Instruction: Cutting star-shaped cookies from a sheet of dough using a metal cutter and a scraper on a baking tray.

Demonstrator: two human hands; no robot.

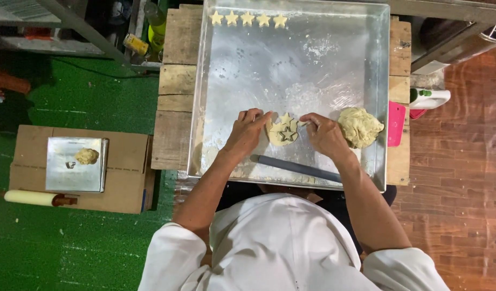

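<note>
Fingers [261, 116] on dough [282, 132] near tray [291, 81] edge

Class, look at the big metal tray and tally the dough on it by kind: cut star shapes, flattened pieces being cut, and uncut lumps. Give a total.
Cut stars in the row along the tray's far edge: 5
Cut star by the flattened piece: 1
Flattened dough piece between the left hand and right hand: 1
Uncut dough lump: 1
Total: 8

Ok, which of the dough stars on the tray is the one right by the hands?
The lone star at the top edge of the flattened dough, between the left hand and right hand. The other five stars sit in a row along the tray's far edge.
</note>
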